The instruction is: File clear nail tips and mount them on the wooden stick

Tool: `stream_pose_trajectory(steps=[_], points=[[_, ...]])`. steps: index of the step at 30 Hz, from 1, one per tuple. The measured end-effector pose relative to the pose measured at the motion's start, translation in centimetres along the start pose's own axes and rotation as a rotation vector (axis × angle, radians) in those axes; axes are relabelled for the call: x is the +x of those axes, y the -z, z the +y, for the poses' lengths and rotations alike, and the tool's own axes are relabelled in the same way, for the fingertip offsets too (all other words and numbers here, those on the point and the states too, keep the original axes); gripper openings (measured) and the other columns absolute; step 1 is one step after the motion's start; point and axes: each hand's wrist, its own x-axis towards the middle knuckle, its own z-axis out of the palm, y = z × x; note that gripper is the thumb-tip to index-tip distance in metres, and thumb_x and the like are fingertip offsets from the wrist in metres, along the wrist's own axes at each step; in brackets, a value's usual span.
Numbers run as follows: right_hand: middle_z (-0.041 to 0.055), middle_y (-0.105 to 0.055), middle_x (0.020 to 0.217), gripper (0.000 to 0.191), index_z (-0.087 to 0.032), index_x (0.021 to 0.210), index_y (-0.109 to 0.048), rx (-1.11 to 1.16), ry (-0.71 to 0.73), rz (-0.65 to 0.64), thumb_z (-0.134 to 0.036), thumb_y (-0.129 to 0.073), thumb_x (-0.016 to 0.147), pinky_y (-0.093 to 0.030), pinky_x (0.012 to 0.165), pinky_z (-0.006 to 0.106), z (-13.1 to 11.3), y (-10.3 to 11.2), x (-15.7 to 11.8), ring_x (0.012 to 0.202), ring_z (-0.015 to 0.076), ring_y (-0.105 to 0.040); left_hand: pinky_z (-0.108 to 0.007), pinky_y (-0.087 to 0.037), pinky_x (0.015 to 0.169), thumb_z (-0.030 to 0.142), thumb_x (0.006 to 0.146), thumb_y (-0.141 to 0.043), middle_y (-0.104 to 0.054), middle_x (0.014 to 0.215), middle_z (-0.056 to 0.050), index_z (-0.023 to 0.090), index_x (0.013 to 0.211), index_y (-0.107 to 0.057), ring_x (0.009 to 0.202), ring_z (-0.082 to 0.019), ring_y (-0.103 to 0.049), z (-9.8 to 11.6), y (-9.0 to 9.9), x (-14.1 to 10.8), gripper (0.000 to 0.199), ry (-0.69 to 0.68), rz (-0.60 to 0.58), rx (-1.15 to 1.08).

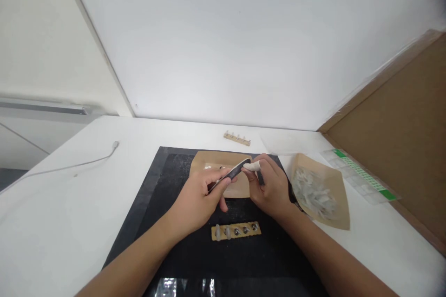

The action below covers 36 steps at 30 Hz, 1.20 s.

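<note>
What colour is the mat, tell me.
The mat is black, best seen in the head view.

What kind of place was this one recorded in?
Probably a small bench for fine handwork, though what sort of building is unclear. A black mat covers part of the white table, a paper tray holds pale pieces, and the left hand grips a slim dark strip.

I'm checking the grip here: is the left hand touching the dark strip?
Touching. The head view shows it: the left hand pinches the dark strip between thumb and fingers, with no gap showing.
</note>
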Motion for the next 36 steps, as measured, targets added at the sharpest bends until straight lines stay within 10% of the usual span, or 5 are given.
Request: stream_pose_trajectory(steps=[29,36], points=[[0.0008,-0.051,0.074,0.027,-0.024,0.078,-0.042,-0.024,0.041,-0.029,-0.015,-0.060,0.096,-0.035,0.065,0.036,-1.3,0.2,1.3,0.068,0.0178,-0.045,-0.026,-0.056,0.067,0.025,0.103,-0.056,-0.071,0.070,0.000,0.022,0.121,-0.078,0.061,-0.013,-0.068,-0.3,-0.5,-0.3,0.028,-0.271,0.244,0.160],[-0.0001,-0.057,0.079,0.008,-0.022,0.091,-0.064,0.457,-0.336,0.044,-0.025,-0.070,0.096,-0.048,0.062,0.030,-1.3,1.3,1.0,0.069,0.0153,-0.057,-0.033,-0.058,0.085,0.024,0.103,-0.056,-0.073,0.110,-0.008,0.024,0.138,-0.067,0.096,-0.020,-0.069,-0.9,-0.8,-0.2,0.037,-0.378,0.371,0.330]])
